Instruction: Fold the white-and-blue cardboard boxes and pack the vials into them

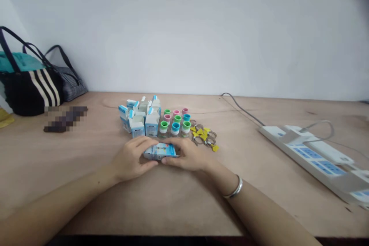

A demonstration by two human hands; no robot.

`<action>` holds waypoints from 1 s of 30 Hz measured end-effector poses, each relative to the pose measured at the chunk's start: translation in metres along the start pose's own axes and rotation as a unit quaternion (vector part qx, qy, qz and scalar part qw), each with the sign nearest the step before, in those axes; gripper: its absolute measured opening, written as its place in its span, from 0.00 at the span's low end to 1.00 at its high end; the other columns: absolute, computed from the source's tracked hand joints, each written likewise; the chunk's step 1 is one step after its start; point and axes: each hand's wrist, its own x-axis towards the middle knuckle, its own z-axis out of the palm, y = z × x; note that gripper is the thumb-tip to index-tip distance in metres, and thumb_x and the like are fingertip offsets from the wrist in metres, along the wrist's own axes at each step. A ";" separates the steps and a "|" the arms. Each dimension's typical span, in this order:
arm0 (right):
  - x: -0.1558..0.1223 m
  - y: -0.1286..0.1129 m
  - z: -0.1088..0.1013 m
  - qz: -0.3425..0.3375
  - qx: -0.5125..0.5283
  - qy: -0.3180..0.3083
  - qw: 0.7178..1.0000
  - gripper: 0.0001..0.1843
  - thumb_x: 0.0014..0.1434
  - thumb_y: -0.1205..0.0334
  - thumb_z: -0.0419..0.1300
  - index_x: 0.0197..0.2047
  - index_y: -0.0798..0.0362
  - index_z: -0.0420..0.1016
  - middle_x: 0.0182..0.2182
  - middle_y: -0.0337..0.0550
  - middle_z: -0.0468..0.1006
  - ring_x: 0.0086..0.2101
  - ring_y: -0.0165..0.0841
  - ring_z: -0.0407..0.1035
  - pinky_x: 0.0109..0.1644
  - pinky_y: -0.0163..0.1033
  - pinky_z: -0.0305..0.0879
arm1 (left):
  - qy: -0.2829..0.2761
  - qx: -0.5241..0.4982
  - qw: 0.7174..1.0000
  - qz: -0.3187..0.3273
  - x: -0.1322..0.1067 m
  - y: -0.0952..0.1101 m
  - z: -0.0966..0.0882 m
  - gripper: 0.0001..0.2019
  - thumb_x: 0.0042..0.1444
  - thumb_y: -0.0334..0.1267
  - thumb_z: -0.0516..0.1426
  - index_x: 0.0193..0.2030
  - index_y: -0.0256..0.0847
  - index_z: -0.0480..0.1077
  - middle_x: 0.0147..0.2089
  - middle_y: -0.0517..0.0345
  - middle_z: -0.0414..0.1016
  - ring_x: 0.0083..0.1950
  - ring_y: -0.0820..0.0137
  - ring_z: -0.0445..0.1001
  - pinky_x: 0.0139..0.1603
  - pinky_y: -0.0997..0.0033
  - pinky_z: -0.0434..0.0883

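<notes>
Two hands closed: left hand (131,158) and right hand (187,154) clasp a slim blue-white paperboard carton (160,151) endwise, on a grainy plywood table (69,161).

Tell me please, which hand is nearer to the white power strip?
Right. The right hand is left of the power strip; the left hand is even farther left.

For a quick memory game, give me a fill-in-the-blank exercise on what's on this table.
The left hand and right hand hold a blue-and-white box at its two ____.
A silver bangle circles the ____ wrist.
The small bottles beyond the box have caps of green, blue and ____.
The striped bag sits to the person's ____.

Missing words: ends; right; pink; left.
</notes>
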 end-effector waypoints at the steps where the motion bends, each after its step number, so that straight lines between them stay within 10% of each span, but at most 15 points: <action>1: 0.000 0.003 0.000 0.006 0.011 -0.003 1.000 0.25 0.53 0.49 0.62 0.51 0.54 0.72 0.37 0.44 0.79 0.34 0.34 0.72 0.36 0.38 0.67 | 0.010 -0.022 0.999 -0.030 -0.001 -0.002 0.000 0.25 0.50 0.41 0.61 0.55 0.45 0.61 0.51 0.52 0.72 0.52 0.62 0.72 0.53 0.60 0.70; 9: 0.000 0.011 0.005 -0.047 0.032 0.074 0.996 0.26 0.60 0.51 0.56 0.59 0.50 0.63 0.53 0.49 0.70 0.49 0.38 0.67 0.52 0.45 0.65 | 0.038 -0.144 0.978 -0.148 -0.004 -0.015 0.006 0.09 0.61 0.40 0.50 0.46 0.42 0.64 0.44 0.55 0.73 0.47 0.68 0.72 0.49 0.66 0.70; 14: 0.000 0.005 0.001 -0.042 -0.032 0.054 0.997 0.18 0.66 0.56 0.46 0.53 0.51 0.70 0.43 0.48 0.76 0.42 0.34 0.70 0.47 0.42 0.67 | 0.010 -0.131 0.981 -0.143 -0.003 -0.014 0.009 0.09 0.62 0.40 0.48 0.45 0.42 0.66 0.42 0.57 0.73 0.45 0.68 0.72 0.48 0.67 0.68; 30: 0.001 0.008 0.008 -0.096 -0.081 0.044 0.991 0.25 0.55 0.53 0.61 0.54 0.54 0.70 0.47 0.54 0.73 0.45 0.41 0.70 0.48 0.47 0.67 | 0.012 -0.105 0.982 -0.158 -0.002 -0.017 0.021 0.19 0.47 0.33 0.58 0.48 0.43 0.64 0.46 0.56 0.72 0.47 0.64 0.72 0.45 0.65 0.70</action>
